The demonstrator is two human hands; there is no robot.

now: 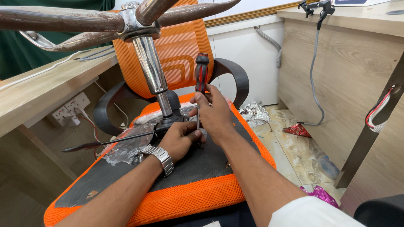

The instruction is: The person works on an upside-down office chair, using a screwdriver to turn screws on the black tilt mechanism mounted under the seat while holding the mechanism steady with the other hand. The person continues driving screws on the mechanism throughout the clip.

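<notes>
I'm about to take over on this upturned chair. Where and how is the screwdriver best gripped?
Probably by the red-and-black handle of the screwdriver, from above: it stands upright with the tip down on the underside of the orange chair seat, so the thick handle is the free end. The right hand wraps its lower part, while the left hand rests at the thin shaft's base by the mechanism.

red-and-black-handled screwdriver (201, 80) held upright, tip down at black underside of overturned orange mesh office chair (189, 197), chrome gas-lift column (152, 67) pointing up
</notes>
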